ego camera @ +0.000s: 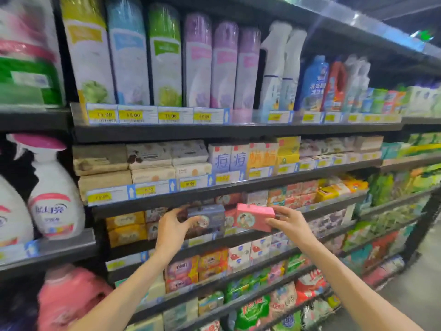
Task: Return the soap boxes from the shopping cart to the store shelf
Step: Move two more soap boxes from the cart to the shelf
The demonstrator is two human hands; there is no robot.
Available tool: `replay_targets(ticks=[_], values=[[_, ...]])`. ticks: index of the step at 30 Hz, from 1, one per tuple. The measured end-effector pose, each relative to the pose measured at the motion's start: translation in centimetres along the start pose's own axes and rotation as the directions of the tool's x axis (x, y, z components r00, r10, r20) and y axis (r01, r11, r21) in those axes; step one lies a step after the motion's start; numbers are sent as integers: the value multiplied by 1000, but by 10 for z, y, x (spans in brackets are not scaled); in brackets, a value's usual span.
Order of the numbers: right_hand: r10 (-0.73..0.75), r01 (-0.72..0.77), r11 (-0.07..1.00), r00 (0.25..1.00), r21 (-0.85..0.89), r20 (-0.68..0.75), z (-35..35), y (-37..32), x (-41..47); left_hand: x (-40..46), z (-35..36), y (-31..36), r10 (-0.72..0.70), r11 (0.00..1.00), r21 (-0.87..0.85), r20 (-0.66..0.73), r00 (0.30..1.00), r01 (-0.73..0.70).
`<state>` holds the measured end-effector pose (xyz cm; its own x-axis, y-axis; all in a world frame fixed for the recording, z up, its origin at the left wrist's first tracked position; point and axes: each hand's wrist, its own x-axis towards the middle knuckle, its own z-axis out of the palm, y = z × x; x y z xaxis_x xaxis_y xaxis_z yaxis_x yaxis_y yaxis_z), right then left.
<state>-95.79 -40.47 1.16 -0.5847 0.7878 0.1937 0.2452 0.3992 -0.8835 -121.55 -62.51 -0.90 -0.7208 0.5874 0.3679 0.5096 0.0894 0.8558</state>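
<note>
While the right hand held a pink soap box at the shelf, the left hand gripped a purple box; both seemingly not yet placed; cart unseen.

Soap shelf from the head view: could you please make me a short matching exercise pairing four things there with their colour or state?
Things:
1. box in right hand
2. box in left hand
3. spray bottle cap
4. stacked boxes at far left of that shelf

Descriptions:
A. yellow
B. purple-blue, at the shelf edge
C. pink, tilted, held in front of the shelf
D. magenta

Pairs: 1-C, 2-B, 3-D, 4-A
</note>
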Motion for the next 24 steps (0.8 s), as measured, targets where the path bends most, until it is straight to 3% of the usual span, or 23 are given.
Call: replay_targets(ticks=[6,11,16,24], values=[[-95,91,995,985,30,147,18,6,59,10,11,-13,-133,990,32,-157,979,140],[-149,151,989,966,9,212,17,9,89,17,29,-3,-164,977,89,-283,945,196],[-174,173,985,959,23,225,16,24,100,9,51,-3,-154,955,176,-389,908,238],[-169,176,984,962,-15,215,18,28,104,8,64,-6,-169,960,132,-438,883,249]])
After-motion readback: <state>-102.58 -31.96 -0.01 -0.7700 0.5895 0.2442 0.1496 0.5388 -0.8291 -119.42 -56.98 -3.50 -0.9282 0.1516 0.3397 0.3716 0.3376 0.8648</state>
